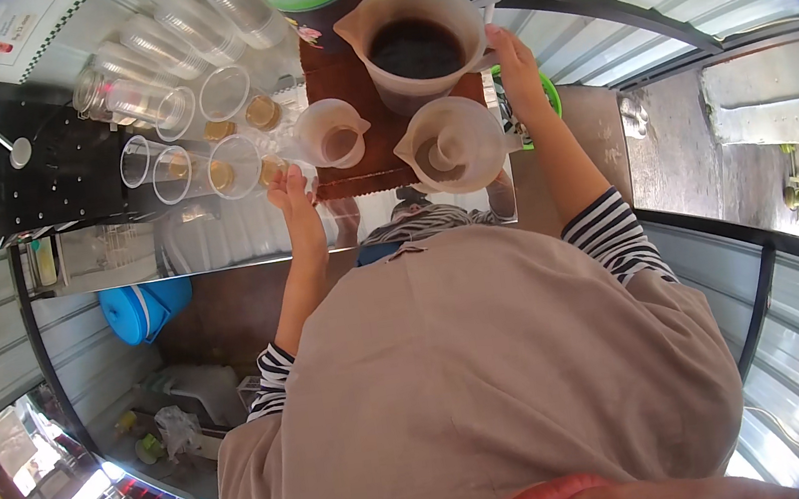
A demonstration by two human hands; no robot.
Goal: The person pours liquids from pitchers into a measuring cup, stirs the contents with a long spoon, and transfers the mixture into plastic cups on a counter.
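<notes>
Head view, the only feed I have, looks down on a counter filling the top of the frame. At upper center I see a large translucent pitcher (410,4), frosted and spouted toward the left, holding a dark, nearly black liquid (416,49). It stands on a brown cloth (385,150), directly left of my right hand (520,72), whose fingers bend in at the pitcher's right side; they are partly hidden, so I cannot tell how firmly they grip. Left of center, my left hand (297,200) reaches up with fingers loosely bent and thumb side partly hidden. Its fingertips are at the base of a clear cup (247,161) with a little amber liquid; I cannot tell whether they pinch it. Between my hands sit a small measuring cup (311,125) and an empty-looking jug (481,143).
</notes>
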